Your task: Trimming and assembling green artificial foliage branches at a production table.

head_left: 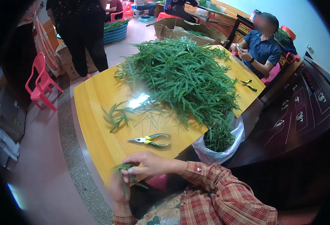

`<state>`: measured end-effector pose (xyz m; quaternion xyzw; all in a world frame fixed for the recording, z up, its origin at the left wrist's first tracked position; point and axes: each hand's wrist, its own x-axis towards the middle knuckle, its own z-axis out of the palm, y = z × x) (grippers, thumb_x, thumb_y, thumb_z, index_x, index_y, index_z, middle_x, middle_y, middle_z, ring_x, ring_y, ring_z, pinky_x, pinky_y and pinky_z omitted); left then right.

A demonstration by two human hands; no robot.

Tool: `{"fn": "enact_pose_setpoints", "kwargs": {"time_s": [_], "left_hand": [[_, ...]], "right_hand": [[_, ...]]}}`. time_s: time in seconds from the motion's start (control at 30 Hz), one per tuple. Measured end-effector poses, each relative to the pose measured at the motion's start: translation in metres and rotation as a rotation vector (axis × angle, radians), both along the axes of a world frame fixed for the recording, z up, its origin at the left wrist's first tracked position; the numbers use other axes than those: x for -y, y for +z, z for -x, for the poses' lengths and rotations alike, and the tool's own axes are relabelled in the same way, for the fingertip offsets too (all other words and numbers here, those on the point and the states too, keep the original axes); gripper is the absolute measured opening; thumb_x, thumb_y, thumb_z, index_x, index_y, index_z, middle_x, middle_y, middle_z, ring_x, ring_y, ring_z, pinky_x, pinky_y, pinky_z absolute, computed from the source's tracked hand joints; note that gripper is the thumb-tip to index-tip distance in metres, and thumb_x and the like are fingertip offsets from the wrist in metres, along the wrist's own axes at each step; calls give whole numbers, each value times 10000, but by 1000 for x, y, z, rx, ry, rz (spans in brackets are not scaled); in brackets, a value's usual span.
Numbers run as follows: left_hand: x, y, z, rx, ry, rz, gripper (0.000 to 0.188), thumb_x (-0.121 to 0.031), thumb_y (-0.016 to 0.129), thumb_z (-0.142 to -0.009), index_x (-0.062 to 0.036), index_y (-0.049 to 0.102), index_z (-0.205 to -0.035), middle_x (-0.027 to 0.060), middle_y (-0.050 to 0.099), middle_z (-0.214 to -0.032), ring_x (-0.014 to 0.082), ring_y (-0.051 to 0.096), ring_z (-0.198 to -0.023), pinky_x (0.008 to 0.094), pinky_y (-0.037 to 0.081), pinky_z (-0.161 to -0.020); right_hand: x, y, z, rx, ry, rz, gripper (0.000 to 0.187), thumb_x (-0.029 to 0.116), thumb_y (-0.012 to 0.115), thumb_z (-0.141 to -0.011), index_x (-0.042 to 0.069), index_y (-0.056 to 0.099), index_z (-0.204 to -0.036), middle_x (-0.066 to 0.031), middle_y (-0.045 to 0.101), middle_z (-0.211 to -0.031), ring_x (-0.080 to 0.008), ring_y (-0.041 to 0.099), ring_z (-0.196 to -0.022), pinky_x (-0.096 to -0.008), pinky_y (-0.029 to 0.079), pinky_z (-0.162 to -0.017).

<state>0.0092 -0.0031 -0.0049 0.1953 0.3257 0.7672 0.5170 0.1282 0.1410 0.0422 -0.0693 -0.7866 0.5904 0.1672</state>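
Note:
Both hands meet at the table's near left corner around a green sprig [124,166] of needle-like foliage. My right hand [150,163] pinches it with thumb and fingers from the right. My left hand [118,189] is closed round its lower part and partly blurred; strands poke out below the fingers. Just beyond the hands, long-nose pliers [148,140] with yellow and dark green handles lie partly spread on the yellow table [93,127]. A few loose sprigs [117,116] and thin dark wire-like stems [150,117] lie past them.
A large heap of green sprigs [183,75] covers the table's middle and right. More foliage fills a white-lined bin [219,140] at its right edge. Second pliers [249,85] lie near a seated co-worker [262,45]. A dark drawer cabinet [300,108] stands right, a pink chair [41,80] left.

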Motion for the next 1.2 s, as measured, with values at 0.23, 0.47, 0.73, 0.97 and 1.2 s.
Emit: {"fn": "enact_pose_setpoints", "kwargs": {"time_s": [0.23, 0.47, 0.73, 0.97, 1.2], "left_hand": [[-8, 17, -4, -19, 214, 217, 215, -209, 515, -937, -23, 561, -1037, 39, 568, -875, 132, 537, -805, 269, 460, -689], [-6, 3, 2, -20, 310, 199, 175, -188, 540, -927, -71, 556, -1056, 41, 599, -953, 157, 578, -883, 291, 487, -683], [-1, -1, 5, 20, 172, 138, 157, -141, 560, -908, -44, 548, -1032, 59, 589, -911, 162, 574, -825, 284, 486, -689], [-3, 1, 1, -27, 67, 148, 149, -171, 567, -910, -69, 555, -1018, 45, 576, -879, 168, 559, -821, 286, 469, -682], [-1, -3, 4, -71, 14, 65, 169, -182, 582, -897, -57, 548, -1005, 62, 568, -881, 185, 553, -817, 308, 468, -686]], "right_hand": [[-26, 9, 4, 226, 2, 84, 209, 131, 697, -776, 30, 636, -949, -73, 646, -845, -137, 616, -803, -283, 479, -742], [-79, 39, 65, -600, -726, -957, 245, 55, 689, -679, 46, 635, -918, -68, 629, -896, -274, 582, -872, -374, 462, -783], [-58, -8, 53, -325, -494, -1177, 279, 80, 691, -669, 54, 593, -929, -78, 609, -974, -289, 563, -963, -405, 444, -842], [-60, 35, -42, -229, -539, -1082, 164, 55, 695, -681, 59, 617, -825, -67, 622, -893, -258, 593, -881, -370, 467, -792], [-72, 52, -98, -119, -751, -1088, 134, 15, 693, -696, 55, 613, -796, -59, 619, -834, -255, 597, -805, -352, 479, -721]]}}
